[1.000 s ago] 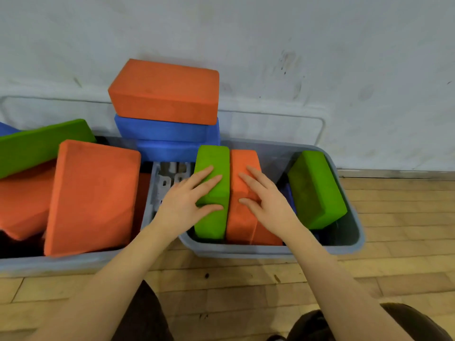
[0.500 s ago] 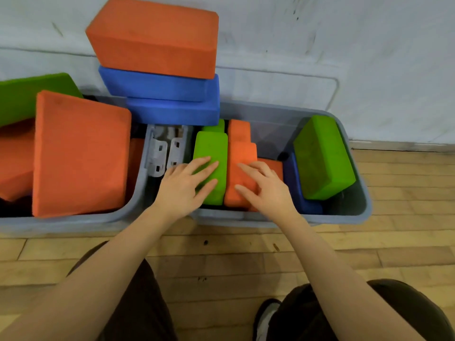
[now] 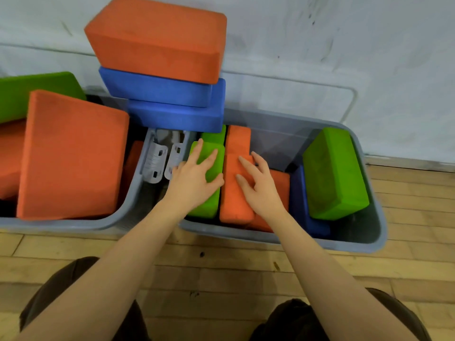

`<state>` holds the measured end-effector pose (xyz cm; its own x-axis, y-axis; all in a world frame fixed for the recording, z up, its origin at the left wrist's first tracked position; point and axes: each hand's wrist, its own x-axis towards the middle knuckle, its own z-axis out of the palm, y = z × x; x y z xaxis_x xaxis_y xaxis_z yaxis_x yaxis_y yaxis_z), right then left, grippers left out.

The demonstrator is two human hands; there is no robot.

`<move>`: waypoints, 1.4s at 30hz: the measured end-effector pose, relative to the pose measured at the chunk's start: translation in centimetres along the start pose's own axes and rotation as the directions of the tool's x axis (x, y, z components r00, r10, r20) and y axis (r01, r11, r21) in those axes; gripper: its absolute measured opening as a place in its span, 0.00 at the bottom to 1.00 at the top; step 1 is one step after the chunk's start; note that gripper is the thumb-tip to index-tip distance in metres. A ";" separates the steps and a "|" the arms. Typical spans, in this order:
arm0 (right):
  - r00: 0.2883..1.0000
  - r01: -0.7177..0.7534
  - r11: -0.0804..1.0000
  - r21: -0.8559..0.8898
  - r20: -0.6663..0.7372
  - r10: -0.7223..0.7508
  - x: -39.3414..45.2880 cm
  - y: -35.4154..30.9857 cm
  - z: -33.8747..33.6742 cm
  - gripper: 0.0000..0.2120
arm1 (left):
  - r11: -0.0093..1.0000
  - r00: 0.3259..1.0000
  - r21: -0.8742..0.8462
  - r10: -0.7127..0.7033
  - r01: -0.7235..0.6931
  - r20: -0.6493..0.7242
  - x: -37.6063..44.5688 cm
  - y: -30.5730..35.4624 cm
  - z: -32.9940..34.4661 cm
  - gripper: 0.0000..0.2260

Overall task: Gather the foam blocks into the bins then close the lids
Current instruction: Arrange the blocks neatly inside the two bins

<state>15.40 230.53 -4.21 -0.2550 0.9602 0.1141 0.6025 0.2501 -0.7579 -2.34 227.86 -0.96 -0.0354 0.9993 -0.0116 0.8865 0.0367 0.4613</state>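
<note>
Pressing down with straight fingers, the left hand point(image 3: 194, 179) lies flat on a green block point(image 3: 209, 190) standing on edge in the right bin point(image 3: 357, 242), its grip spread apart and clasping nothing. Beside it the right hand point(image 3: 261, 188) rests with loose, parted fingers on an orange block point(image 3: 234, 200) that stands touching the green one, this grip too holding nothing. Further right in the same bin, a blue block point(image 3: 301, 205) stands beside a large green block point(image 3: 334, 173) tilted against the bin's right wall. The left bin point(image 3: 73, 223) is packed with a big tilted orange block point(image 3: 71, 156) and a green slab point(image 3: 37, 92) behind it. Two blue blocks point(image 3: 172, 104) topped by an orange brick point(image 3: 157, 38) are stacked over the meeting point of the two bins, against the white wall point(image 3: 369, 57). Grey latches point(image 3: 162, 158) hang between the bins. Both bins sit on a wooden floor point(image 3: 221, 271)
</note>
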 end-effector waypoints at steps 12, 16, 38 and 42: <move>0.976 -0.098 0.942 -0.320 0.157 0.154 -1.3 3.0 1.5 0.24 | 0.944 0.994 0.320 0.059 -0.085 0.089 -0.4 0.5 2.4 0.33; 0.978 -0.081 0.905 -0.417 0.143 0.154 -0.6 3.5 1.1 0.23 | 0.949 0.994 0.305 0.050 -0.078 0.101 -0.1 -0.5 2.1 0.31; 0.946 0.205 0.798 -0.566 0.322 -0.015 10.8 5.2 3.1 0.21 | 0.994 0.997 0.113 -0.023 0.014 0.074 3.6 0.0 3.4 0.31; 0.942 0.232 0.814 -0.533 0.332 -0.050 10.1 6.1 3.3 0.21 | 0.983 0.999 0.179 0.022 -0.026 0.025 4.0 -0.7 4.5 0.35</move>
<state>14.05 241.32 -9.79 -0.5218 0.8503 -0.0680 0.8344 0.4923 -0.2479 -1.01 231.84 -5.27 -0.0045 0.9997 -0.0235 0.9554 0.0112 0.2950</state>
